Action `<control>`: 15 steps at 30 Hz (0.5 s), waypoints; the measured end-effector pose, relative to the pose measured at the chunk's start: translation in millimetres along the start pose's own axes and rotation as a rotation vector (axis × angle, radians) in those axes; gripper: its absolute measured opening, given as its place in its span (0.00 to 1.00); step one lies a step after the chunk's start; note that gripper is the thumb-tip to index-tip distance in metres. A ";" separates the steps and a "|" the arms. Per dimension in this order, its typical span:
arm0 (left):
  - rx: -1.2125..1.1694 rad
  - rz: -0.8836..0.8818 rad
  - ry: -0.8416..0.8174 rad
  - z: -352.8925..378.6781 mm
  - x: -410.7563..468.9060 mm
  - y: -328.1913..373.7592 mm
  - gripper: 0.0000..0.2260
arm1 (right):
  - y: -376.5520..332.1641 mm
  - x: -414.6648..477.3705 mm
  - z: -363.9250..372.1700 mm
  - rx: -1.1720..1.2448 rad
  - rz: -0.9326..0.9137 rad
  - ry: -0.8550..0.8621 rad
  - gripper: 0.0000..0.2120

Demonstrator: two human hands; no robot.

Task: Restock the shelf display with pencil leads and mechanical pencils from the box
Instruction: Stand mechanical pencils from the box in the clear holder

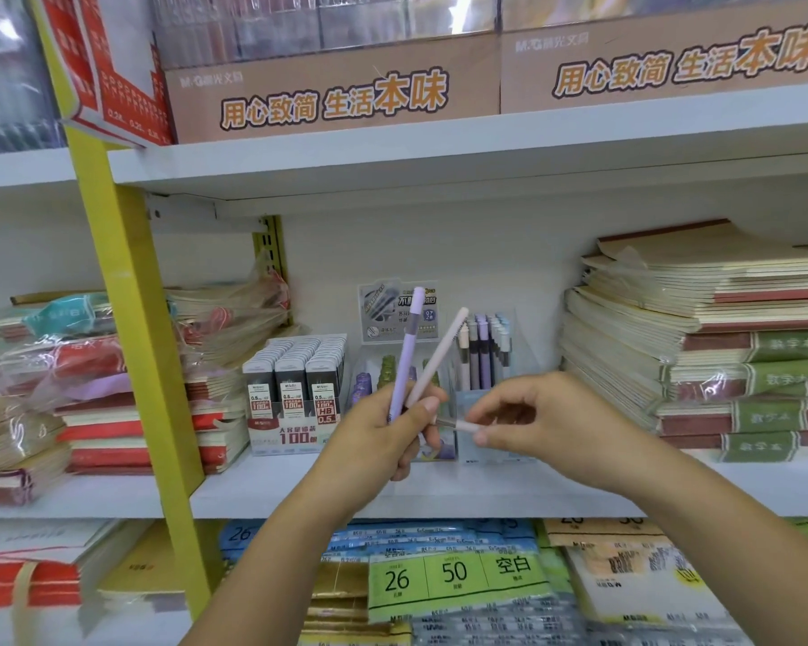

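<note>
My left hand (pixel 393 440) grips two mechanical pencils upright in front of the shelf: a lilac pencil (pixel 406 356) and a pale pink pencil (pixel 439 354) that leans right. My right hand (pixel 532 417) pinches a third, pale pencil (pixel 458 425) lying crosswise, its tip against my left fingers. Behind the hands stands a clear display holder (pixel 483 361) with several pastel pencils upright in it. To its left sits a display carton of pencil lead cases (pixel 295 389) in three rows. The supply box is out of view.
The white shelf board (pixel 439 491) carries wrapped notebook stacks at the left (pixel 89 389) and a tall notebook pile at the right (pixel 719 347). A yellow upright post (pixel 127 319) crosses the left side. Brown display boxes (pixel 337 95) sit above, paper packs (pixel 453 580) below.
</note>
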State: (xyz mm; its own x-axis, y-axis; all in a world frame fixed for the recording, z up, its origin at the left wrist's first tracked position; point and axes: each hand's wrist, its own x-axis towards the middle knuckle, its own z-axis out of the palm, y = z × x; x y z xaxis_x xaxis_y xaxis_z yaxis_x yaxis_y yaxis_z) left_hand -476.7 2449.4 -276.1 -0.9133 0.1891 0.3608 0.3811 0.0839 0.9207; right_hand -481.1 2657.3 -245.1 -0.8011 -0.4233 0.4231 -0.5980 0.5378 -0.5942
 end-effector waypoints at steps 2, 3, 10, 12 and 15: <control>0.018 -0.002 -0.002 2.3 0.5 -0.1 0.08 | -1.1 2.5 5.9 -0.031 -0.018 -0.019 0.07; 0.030 -0.007 0.003 2.5 0.7 -0.4 0.08 | -0.9 3.7 5.6 -0.056 -0.012 -0.030 0.08; 0.156 -0.024 0.116 -10.9 1.6 -14.4 0.11 | -4.7 13.9 -23.7 0.482 -0.125 0.275 0.29; 0.142 -0.028 0.118 -11.9 2.4 -17.4 0.11 | -5.2 21.8 -20.0 0.528 -0.191 0.414 0.28; 0.133 -0.034 0.117 -11.6 4.2 -20.5 0.11 | -4.6 32.1 -6.4 0.440 -0.221 0.560 0.24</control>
State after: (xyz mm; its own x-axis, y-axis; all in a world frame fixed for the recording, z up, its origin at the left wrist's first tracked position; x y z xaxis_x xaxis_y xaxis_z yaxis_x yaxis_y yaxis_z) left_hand -490.0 2437.1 -291.7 -0.9335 0.0696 0.3517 0.3583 0.2182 0.9078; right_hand -504.3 2645.9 -224.3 -0.6259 0.0104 0.7798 -0.7760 0.0914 -0.6241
